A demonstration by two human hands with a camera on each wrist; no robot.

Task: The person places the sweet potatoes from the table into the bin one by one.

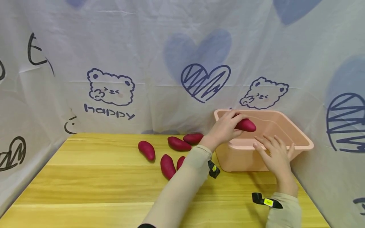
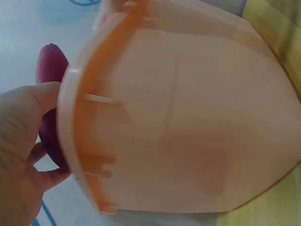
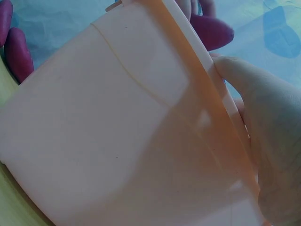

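Note:
My left hand (image 1: 223, 128) grips a dark red sweet potato (image 1: 247, 125) above the pink plastic bin (image 1: 242, 160), near its left side. In the left wrist view, thumb and fingers hold this sweet potato (image 2: 51, 66) beyond the bin's rim (image 2: 70, 99). The right hand (image 1: 276, 158) is at the bin's near rim with its fingers spread over the edge; in the right wrist view its thumb touches the rim. Left of the bin, several more sweet potatoes lie on the table, among them one standing apart (image 1: 146, 150) and one partly covered by the left forearm (image 1: 167, 166).
The bin stands at the right of the yellow wood-grain table (image 1: 85, 177), close to the printed cloth (image 1: 151, 63) that hangs behind and at both sides. Two sweet potatoes (image 1: 179, 143) lie near the table's back edge. Each wrist wears a black strap (image 1: 268, 201).

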